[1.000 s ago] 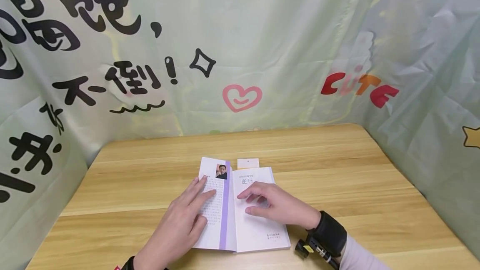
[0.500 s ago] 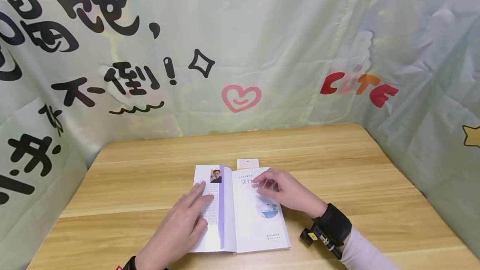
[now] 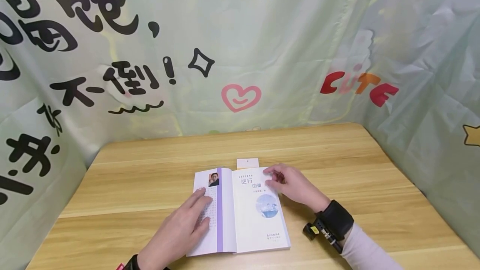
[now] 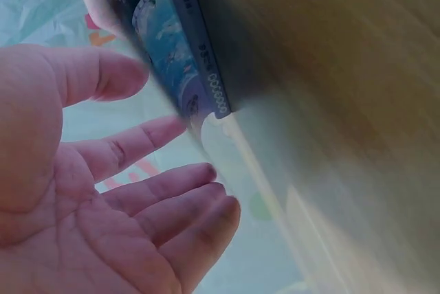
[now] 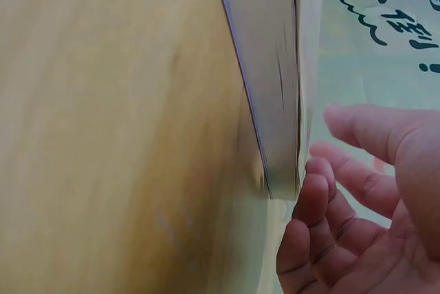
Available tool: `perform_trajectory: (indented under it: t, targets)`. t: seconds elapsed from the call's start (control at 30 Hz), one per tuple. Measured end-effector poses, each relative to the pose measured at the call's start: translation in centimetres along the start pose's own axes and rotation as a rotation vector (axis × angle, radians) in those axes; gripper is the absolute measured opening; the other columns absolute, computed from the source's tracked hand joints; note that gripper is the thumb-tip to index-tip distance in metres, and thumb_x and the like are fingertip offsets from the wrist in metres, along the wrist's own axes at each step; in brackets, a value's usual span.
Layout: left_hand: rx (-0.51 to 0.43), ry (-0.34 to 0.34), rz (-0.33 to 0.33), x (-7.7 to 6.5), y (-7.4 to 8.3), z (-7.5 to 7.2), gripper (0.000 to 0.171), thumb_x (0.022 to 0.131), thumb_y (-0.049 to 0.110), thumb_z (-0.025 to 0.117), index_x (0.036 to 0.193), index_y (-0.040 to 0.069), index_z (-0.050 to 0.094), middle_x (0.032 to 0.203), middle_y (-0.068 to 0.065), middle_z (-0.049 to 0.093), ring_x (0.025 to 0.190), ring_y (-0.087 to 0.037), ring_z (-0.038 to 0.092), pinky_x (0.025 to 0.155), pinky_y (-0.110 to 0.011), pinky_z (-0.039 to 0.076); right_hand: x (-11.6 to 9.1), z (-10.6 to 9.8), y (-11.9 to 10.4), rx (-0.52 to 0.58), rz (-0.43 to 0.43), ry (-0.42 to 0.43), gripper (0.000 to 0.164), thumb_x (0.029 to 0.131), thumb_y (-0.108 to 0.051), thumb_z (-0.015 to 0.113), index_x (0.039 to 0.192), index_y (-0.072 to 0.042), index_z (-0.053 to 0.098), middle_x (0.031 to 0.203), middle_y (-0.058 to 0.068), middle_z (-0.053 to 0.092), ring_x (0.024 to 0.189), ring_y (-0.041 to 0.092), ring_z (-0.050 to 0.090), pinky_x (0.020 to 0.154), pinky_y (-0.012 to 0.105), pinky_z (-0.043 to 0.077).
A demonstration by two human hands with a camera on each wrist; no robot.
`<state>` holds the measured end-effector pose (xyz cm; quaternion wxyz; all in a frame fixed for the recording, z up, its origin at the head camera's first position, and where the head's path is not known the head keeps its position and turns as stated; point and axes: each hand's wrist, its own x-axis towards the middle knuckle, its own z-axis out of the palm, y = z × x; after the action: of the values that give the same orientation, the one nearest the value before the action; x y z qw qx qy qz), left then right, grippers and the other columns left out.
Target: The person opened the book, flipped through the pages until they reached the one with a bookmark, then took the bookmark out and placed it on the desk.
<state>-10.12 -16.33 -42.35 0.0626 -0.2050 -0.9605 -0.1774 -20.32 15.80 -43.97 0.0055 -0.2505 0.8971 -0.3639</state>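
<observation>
An open book [image 3: 255, 220] lies on the wooden table, its title page with a round blue picture facing up. On its left the purple-striped cover flap [image 3: 219, 236] carries a small portrait photo and text. My left hand [image 3: 180, 226] rests on this flap with fingers extended. In the left wrist view, the left hand [image 4: 117, 170] is beside the blue illustrated cover [image 4: 172, 47] and spine. My right hand [image 3: 296, 184] is at the page's upper right corner, fingers loosely bent. The right wrist view has the right hand [image 5: 371, 198] by the page edges [image 5: 265, 67], thumb and fingers apart.
A small white card [image 3: 247, 163] sticks out past the book's top edge. The wooden table [image 3: 337, 153] extends around the book. Printed cloth [image 3: 292, 45] hangs behind the table and at both sides.
My right hand has moved from the middle of the title page to its upper right corner, uncovering the title and round picture. The flap under my left hand has lowered and spread leftward.
</observation>
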Motion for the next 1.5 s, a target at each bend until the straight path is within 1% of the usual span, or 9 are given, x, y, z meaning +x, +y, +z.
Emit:
perform_trajectory:
  t: [0.17,0.33,0.47,0.63,0.87,0.93,1.13,1.33,1.5]
  targets:
    - [0.006,-0.032,-0.008,0.1,-0.1,0.3,0.043,0.089,0.028,0.062,0.129,0.014,0.058,0.138,-0.011,0.049,0.123,-0.023,0.049,0.092,-0.043,0.046,0.0,-0.3,0.4,-0.009,0.013,0.003,0.031,0.091,-0.020,0.067,0.118,-0.006,0.066,0.076,-0.003,0.053,0.067,0.011,0.049,0.056,0.024,0.041]
    - [0.005,-0.041,0.015,0.0,-0.3,0.4,0.047,0.090,0.028,0.062,0.134,0.015,0.056,0.136,-0.010,0.051,0.121,-0.024,0.050,0.092,-0.043,0.046,0.1,-0.5,0.7,-0.005,0.033,-0.010,0.033,0.091,-0.020,0.068,0.121,-0.005,0.064,0.075,-0.002,0.054,0.066,0.012,0.049,0.054,0.023,0.041]
    - [0.003,-0.063,0.021,0.0,-0.3,0.5,0.046,0.090,0.029,0.062,0.134,0.014,0.056,0.137,-0.013,0.050,0.121,-0.026,0.050,0.092,-0.046,0.046,0.2,-0.5,0.9,-0.016,0.045,-0.017,0.036,0.091,-0.020,0.068,0.123,-0.005,0.063,0.076,-0.002,0.054,0.067,0.013,0.050,0.055,0.024,0.042]
    - [0.006,-0.092,0.012,0.0,-0.2,0.5,0.047,0.091,0.030,0.062,0.135,0.014,0.057,0.139,-0.014,0.048,0.123,-0.029,0.048,0.092,-0.048,0.045,0.2,-0.6,1.1,-0.031,0.056,-0.018,0.038,0.091,-0.021,0.068,0.125,-0.006,0.063,0.077,-0.003,0.054,0.067,0.013,0.050,0.056,0.025,0.042]
    - [-0.011,-0.137,0.012,-0.2,-0.2,0.4,0.048,0.093,0.032,0.061,0.136,0.012,0.056,0.140,-0.018,0.046,0.124,-0.033,0.046,0.093,-0.050,0.044,0.6,-1.0,1.1,-0.064,0.036,-0.012,0.041,0.090,-0.020,0.068,0.126,-0.001,0.062,0.079,-0.002,0.056,0.067,0.013,0.051,0.057,0.026,0.044]
    - [-0.012,-0.149,0.015,-0.2,-0.2,0.4,0.048,0.093,0.032,0.060,0.136,0.011,0.056,0.140,-0.018,0.045,0.125,-0.033,0.045,0.094,-0.050,0.043,0.8,-1.1,1.1,-0.073,0.043,-0.018,0.041,0.090,-0.020,0.068,0.126,-0.001,0.062,0.079,-0.002,0.056,0.067,0.013,0.050,0.057,0.026,0.043]
    - [0.000,-0.176,0.019,-0.3,-0.2,0.5,0.051,0.094,0.036,0.059,0.138,0.010,0.054,0.143,-0.019,0.042,0.126,-0.035,0.043,0.095,-0.051,0.041,1.5,-1.2,1.1,-0.092,0.060,-0.041,0.041,0.090,-0.021,0.068,0.125,-0.001,0.063,0.079,-0.001,0.055,0.068,0.014,0.049,0.058,0.028,0.042]
    - [0.002,-0.177,0.024,-0.4,-0.2,0.7,0.057,0.093,0.041,0.058,0.139,0.008,0.053,0.144,-0.021,0.039,0.128,-0.036,0.040,0.097,-0.051,0.040,2.1,-1.0,1.3,-0.134,0.067,-0.045,0.037,0.087,-0.022,0.072,0.119,-0.005,0.067,0.079,-0.002,0.055,0.069,0.014,0.048,0.060,0.029,0.042]
    - [-0.001,-0.177,0.021,-0.5,-0.1,0.7,0.059,0.092,0.042,0.060,0.139,0.007,0.053,0.145,-0.022,0.038,0.128,-0.037,0.040,0.096,-0.051,0.040,2.3,-0.9,1.2,-0.136,0.098,-0.040,0.035,0.085,-0.022,0.074,0.116,-0.006,0.069,0.082,-0.002,0.054,0.072,0.015,0.048,0.063,0.029,0.043]
